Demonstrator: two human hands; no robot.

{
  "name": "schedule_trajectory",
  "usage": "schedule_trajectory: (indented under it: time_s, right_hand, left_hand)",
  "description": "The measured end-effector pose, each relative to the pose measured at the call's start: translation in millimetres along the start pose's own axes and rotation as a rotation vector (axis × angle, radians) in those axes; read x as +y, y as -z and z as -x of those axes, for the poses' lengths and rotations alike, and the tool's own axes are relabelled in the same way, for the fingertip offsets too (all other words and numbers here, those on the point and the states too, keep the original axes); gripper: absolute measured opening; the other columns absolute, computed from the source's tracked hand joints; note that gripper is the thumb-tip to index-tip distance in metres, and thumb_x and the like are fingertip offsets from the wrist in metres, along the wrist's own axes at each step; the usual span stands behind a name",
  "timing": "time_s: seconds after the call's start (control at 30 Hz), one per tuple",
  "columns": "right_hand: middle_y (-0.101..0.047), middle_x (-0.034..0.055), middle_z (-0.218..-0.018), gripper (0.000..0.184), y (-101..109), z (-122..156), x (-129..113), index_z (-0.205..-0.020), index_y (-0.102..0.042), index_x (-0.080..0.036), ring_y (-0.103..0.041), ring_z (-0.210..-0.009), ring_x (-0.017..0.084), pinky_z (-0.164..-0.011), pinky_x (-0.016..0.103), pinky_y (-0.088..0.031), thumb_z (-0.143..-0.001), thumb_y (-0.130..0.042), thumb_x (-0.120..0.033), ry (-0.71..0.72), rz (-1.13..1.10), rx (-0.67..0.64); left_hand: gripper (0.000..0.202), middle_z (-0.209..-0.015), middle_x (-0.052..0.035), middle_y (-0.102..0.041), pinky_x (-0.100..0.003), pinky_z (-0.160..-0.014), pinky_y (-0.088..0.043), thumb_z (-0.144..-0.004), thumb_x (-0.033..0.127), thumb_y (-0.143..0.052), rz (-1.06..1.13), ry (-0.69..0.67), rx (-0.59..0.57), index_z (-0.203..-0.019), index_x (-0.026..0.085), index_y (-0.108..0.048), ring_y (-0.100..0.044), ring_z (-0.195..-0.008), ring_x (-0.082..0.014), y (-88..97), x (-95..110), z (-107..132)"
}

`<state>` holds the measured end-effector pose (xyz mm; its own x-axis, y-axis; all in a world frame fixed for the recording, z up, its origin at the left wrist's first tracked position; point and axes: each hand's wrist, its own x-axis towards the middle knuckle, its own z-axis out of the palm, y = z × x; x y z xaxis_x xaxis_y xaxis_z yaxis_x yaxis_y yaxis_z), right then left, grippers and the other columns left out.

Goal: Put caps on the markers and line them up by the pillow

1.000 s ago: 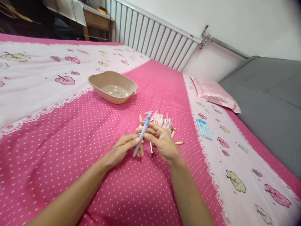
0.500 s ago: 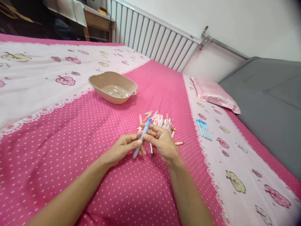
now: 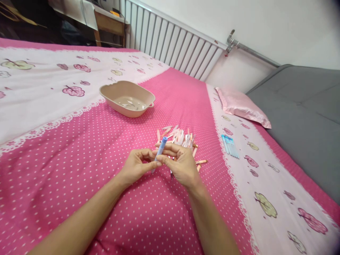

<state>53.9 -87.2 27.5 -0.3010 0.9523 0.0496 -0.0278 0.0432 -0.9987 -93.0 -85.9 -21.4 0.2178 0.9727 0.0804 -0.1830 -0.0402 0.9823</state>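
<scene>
A slim pen with a darker blue end on top and a paler barrel stands tilted between my hands. My left hand pinches its lower part between thumb and fingers. From the other side, my right hand closes on it too, its fingers passing behind the barrel. A thin dark-tipped stick shows below the right palm; whether that hand holds it I cannot tell. Just beyond the right hand lies a loose heap of pen parts, pink, orange and white, partly covered by the fingers.
A beige plastic basin with small pieces on its bottom stands ahead to the left. Several light-blue pens lie side by side at the right. A pink pillow rests near the grey headboard. Polka-dotted bedding lies underneath everything.
The pen has shifted slightly left and down and been turned, its blue end now tipped more toward me. Both hands have stayed closed on it.
</scene>
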Motion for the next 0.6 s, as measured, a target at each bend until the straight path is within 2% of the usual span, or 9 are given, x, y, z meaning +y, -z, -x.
schedule_trajectory:
  time_s: [0.13,0.3,0.4,0.5,0.6]
  right_hand:
    - [-0.073,0.0043,-0.089,0.029,-4,2,0,-0.098,-0.068,-0.021,-0.068,-0.089,0.022,-0.082,0.037,-0.054,-0.069,-0.071,-0.023,0.042,0.058,0.034]
    - [-0.073,0.0052,-0.09,0.03,-3,3,-1,-0.098,-0.068,-0.02,-0.068,-0.089,0.023,-0.082,0.038,-0.054,-0.069,-0.072,-0.026,0.012,0.054,0.047]
    - [-0.073,0.0048,-0.087,0.036,1,2,-2,-0.103,-0.066,-0.019,-0.069,-0.085,0.022,-0.081,0.037,-0.054,-0.068,-0.074,-0.027,-0.029,-0.002,0.002]
    - [-0.073,0.0047,-0.087,0.045,5,2,-4,-0.109,-0.063,-0.02,-0.069,-0.081,0.021,-0.076,0.036,-0.055,-0.067,-0.075,-0.029,-0.077,-0.05,-0.046]
    - [-0.073,0.0048,-0.088,0.048,8,1,-4,-0.11,-0.062,-0.02,-0.069,-0.076,0.021,-0.068,0.033,-0.056,-0.066,-0.075,-0.033,-0.102,-0.076,-0.056]
  left_hand:
    - [0.031,-0.051,0.0028,-0.056,-0.021,-0.052,-0.041,-0.055,0.029,-0.081,-0.037,-0.042,0.063,-0.055,0.013,-0.054,-0.048,-0.049,-0.0076,-0.7,2,1]
    - [0.036,-0.049,0.0041,-0.054,-0.02,-0.047,-0.04,-0.05,0.027,-0.084,-0.053,-0.041,0.088,-0.054,0.014,-0.05,-0.047,-0.045,-0.0067,-3.0,6,2]
    - [0.035,-0.052,0.0037,-0.056,-0.019,-0.044,-0.04,-0.056,0.034,-0.081,0.059,0.0,-0.009,-0.062,0.014,-0.053,-0.048,-0.043,-0.0067,-1.5,4,3]
    - [0.034,-0.063,-0.0034,-0.064,-0.021,-0.046,-0.045,-0.072,0.046,-0.067,0.15,0.066,-0.143,-0.077,0.013,-0.062,-0.058,-0.054,-0.0128,1.9,3,4]
    - [0.037,-0.073,-0.01,-0.069,-0.023,-0.054,-0.049,-0.082,0.046,-0.057,0.13,0.102,-0.245,-0.087,0.011,-0.067,-0.064,-0.067,-0.0176,4.9,3,5]
